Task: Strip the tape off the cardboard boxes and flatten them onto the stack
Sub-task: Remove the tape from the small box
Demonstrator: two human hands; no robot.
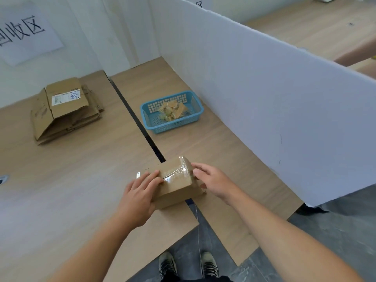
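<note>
A small brown cardboard box (176, 187) sealed with clear shiny tape sits at the near edge of the wooden table, across the dark gap between two tabletops. My left hand (140, 195) lies flat on the box's left top, fingers straight. On the box's right end rests my right hand (211, 181), with its fingers touching the taped end; whether the thumb holds the side is hidden. A stack of flattened cardboard boxes (65, 110), one bearing a white label, lies at the far left of the table.
A blue plastic basket (195, 115) holding crumpled tape scraps stands on the right tabletop (223, 151) beyond the box. A tall white partition (274, 102) walls off the right side. The left tabletop (61, 180) stretches between box and stack. My shoes show on the grey floor below.
</note>
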